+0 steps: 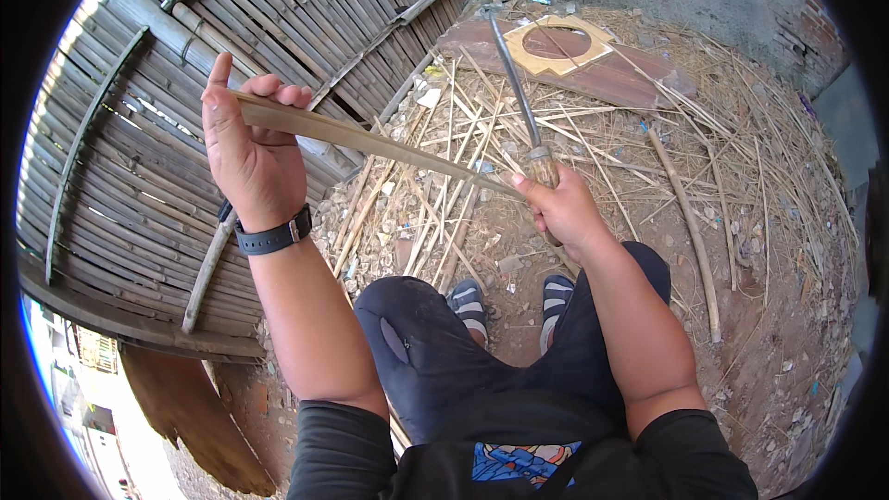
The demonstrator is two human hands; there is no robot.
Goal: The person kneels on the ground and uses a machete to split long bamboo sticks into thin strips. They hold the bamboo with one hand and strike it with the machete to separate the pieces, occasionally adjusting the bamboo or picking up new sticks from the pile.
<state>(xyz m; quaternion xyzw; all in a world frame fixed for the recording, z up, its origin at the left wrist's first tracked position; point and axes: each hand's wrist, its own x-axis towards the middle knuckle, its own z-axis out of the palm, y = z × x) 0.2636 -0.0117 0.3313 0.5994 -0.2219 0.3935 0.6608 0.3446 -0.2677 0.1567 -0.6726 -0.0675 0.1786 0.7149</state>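
And here a bamboo strip (pixel 370 141) is held slantwise before the body, its upper end pinched between thumb and curled fingers by the left hand (pixel 255 153), its lower end met at the thumb of the right hand (pixel 565 208). By that right hand, closed tight, a long knife (pixel 519 93) is gripped at its wooden handle (pixel 544 168), the blade pointed up and away! A dark watch (pixel 270 236) is worn on the left wrist. Beyond, sticks (pixel 687 231) are strewn across the ground (pixel 639 315), and a board with a round hole (pixel 515 46) is seen lying on a brown panel (pixel 639 83)
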